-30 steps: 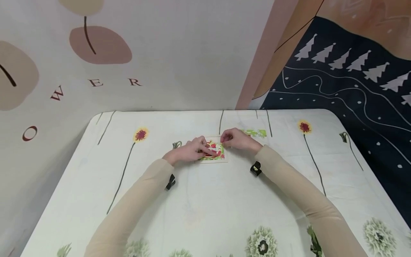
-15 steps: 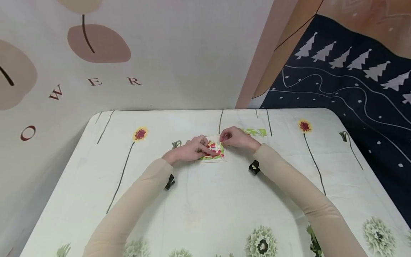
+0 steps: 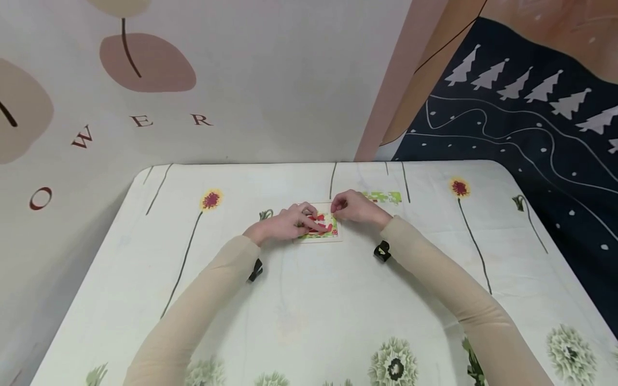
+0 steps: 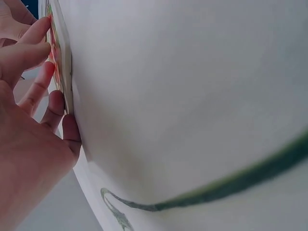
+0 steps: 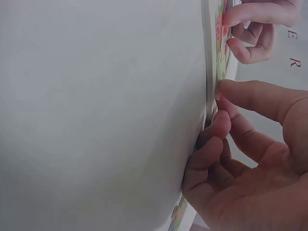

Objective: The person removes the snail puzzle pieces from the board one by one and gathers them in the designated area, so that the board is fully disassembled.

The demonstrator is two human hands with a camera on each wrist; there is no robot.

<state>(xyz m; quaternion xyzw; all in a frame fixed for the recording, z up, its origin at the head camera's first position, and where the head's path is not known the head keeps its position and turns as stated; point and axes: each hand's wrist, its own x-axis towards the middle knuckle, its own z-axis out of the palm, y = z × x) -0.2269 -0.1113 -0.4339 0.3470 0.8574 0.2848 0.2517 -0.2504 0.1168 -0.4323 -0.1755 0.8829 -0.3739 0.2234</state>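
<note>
A small jigsaw puzzle in a pale tray (image 3: 328, 240) lies near the table's far side, its picture red, green and yellow. My left hand (image 3: 285, 222) rests over its left part, with extended fingers (image 4: 36, 31) touching the picture. At the puzzle's right edge, my right hand (image 3: 357, 207) pinches a small puzzle piece (image 5: 218, 95) between thumb and index finger, the other fingers curled beneath. In the right wrist view the piece sits at the tray's edge. Whether it lies flat is hard to tell, and the left hand hides part of the picture.
A strip of green puzzle pieces (image 3: 388, 197) lies behind and right of my right hand. The table has a white flower-printed cloth (image 3: 309, 300). A pale printed wall hanging (image 3: 270, 80) rises behind the far edge, and a dark one (image 3: 483, 128) at the right.
The head view shifts slightly. My left fingers shift a little on the puzzle; the right hand keeps its pinch at the same edge.
</note>
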